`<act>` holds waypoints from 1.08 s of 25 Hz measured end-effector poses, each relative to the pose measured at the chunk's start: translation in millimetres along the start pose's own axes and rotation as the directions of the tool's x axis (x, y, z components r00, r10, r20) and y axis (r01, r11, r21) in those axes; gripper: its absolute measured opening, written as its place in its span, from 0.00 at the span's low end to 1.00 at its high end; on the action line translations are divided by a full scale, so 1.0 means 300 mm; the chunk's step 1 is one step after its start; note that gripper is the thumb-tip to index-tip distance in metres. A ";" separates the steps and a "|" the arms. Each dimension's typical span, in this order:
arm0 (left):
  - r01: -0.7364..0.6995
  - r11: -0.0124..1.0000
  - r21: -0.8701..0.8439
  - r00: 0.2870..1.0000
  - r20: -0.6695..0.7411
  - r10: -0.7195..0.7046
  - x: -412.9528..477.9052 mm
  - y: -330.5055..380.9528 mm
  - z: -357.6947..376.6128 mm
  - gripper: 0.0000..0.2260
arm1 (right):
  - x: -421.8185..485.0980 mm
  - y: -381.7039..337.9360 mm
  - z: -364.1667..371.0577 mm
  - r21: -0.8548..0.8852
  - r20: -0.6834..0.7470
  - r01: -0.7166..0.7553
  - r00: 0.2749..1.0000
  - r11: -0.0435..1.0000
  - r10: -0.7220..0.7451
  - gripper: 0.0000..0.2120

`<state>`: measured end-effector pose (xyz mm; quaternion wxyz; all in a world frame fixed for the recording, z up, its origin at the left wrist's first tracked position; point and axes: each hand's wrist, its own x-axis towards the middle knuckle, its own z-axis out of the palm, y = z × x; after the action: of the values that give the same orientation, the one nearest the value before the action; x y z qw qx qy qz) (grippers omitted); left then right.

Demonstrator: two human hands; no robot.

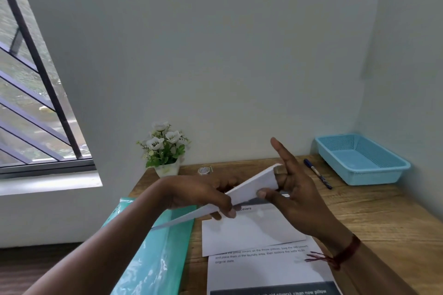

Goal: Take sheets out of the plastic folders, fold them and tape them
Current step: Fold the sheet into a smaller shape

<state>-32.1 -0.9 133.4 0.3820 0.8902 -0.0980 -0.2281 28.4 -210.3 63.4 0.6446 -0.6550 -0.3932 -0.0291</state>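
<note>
Above the worktop (383, 218), one folded sheet (251, 189) was held up by two hands: the left hand (203, 196) pinched its middle, and the right hand (294, 189) closed its fingers (263, 194) on its far end. Two sheets (251, 232) (268, 268), one plastic folder (153, 261), one tape roll (204, 170), one pen (317, 177) and one basket (359, 160) lay below.

I see both hands holding a folded sheet (251, 188) in the air above the tabletop (383, 218). My left hand (203, 195) pinches its lower part between thumb and fingers. My right hand (294, 196) grips the upper end, thumb on the near face, index finger pointing up. Beneath them, printed sheets (251, 235) lie overlapping near the front edge. A teal plastic folder (155, 258) lies along the left edge. At the far edge stands a flower pot (166, 170) with a tape roll (204, 170) just beside it. A pen (317, 177) lies near the blue basket (359, 160) in the far right corner.
</note>
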 end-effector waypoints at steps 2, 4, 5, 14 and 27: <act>0.031 0.987 -0.160 0.995 0.096 -0.015 -0.005 -0.010 0.015 0.19 | 0.003 -0.004 -0.001 0.072 0.037 -0.035 0.999 0.997 0.033 0.46; 0.072 0.971 -0.226 0.976 0.215 -0.022 -0.014 -0.024 0.029 0.22 | 0.003 -0.015 -0.013 0.137 0.081 -0.071 0.995 0.988 0.061 0.46; 0.093 0.962 -0.257 0.961 0.277 -0.018 -0.023 -0.031 0.032 0.24 | 0.002 -0.019 -0.019 0.164 0.094 -0.088 0.993 0.983 0.073 0.46; 0.158 0.813 -0.560 0.942 0.332 0.045 -0.070 -0.101 0.061 0.31 | 0.008 -0.036 -0.036 0.204 0.272 -0.196 0.953 0.959 0.136 0.46; 0.020 0.645 -0.764 0.946 0.222 0.234 -0.083 -0.070 0.108 0.33 | -0.003 -0.051 -0.038 0.220 0.192 -0.128 0.978 0.967 0.085 0.49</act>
<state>-69.4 1.7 106.9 0.7113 0.5961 -0.1041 -0.3575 24.6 -222.7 77.3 0.6786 -0.5957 -0.4150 0.1113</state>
